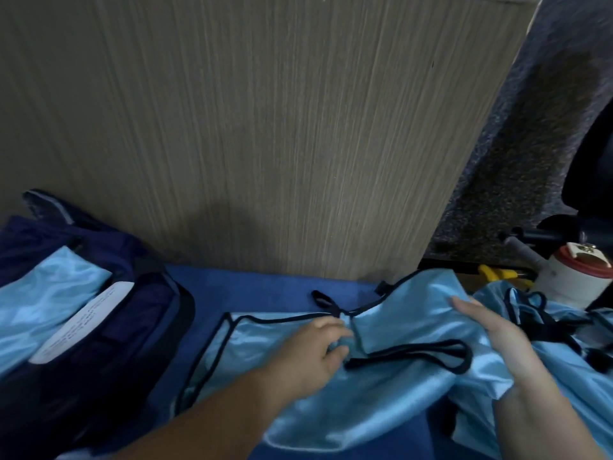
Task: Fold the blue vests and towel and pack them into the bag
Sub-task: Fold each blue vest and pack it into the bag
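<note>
A light blue satin vest [381, 386] with dark trim lies spread on a dark blue towel [265, 290] in front of me. My left hand [311, 350] rests on the vest's middle, its fingers curled into a fold of the fabric. My right hand [497, 333] grips the vest's right part, which is lifted and partly folded over. At the left stands an open navy bag [132, 327] with a light blue vest [43, 307] inside. More light blue vests [570, 370] lie heaped at the right.
The wooden table [265, 127] stretches away from me. A white jar with a red lid [577, 277] and a yellow-handled tool [497, 273] sit at the right edge. Beyond them are speckled floor [517, 154] and a black chair [593, 174].
</note>
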`<state>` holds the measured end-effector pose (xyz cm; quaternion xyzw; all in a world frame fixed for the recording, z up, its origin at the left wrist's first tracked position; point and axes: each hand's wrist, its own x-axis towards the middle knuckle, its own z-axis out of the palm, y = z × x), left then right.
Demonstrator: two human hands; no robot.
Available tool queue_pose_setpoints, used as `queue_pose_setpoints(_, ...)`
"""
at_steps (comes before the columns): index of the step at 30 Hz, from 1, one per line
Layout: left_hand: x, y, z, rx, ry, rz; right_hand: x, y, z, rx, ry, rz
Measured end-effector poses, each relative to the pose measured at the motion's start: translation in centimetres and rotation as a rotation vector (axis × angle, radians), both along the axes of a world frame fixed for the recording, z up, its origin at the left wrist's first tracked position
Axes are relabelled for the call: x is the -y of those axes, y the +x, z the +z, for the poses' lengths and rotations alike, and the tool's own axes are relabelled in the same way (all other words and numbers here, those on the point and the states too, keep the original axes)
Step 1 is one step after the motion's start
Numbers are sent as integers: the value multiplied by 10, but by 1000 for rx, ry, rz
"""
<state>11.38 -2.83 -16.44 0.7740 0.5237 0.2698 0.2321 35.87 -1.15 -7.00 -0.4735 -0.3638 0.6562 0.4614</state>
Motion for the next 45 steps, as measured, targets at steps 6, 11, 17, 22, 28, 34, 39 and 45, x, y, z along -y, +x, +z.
queue_pose_setpoints(6, 6, -7, 14, 450, -298, 138, -10, 30, -10, -208, 77, 65)
queue_pose_setpoints(11, 10, -27, 23, 820, -557, 279, 3, -52, -3, -126, 96, 161)
queue_pose_setpoints(17, 14, -41, 30, 961, -765, 313, 22, -132, -44, 108, -1, 353)
queue_pose_setpoints(22, 14, -54, 20, 649, -617, 393, 30, -134, -50, 209, -66, 593)
queue_pose_setpoints(28, 12, -64, 22, 329, -477, 398, 10, -107, -58, 786, 348, 158)
queue_pose_setpoints(34, 17, -77, 10, -16, -66, 284, 1, -83, -85, 1256, 551, 469)
queue_pose_setpoints(39, 14, -90, -7, -377, -83, -74, 1, -83, -101, 1205, 646, 589)
queue_pose_setpoints(45, 6, -105, -12, -413, -128, 45, -8, -69, -107, 1158, 803, 380)
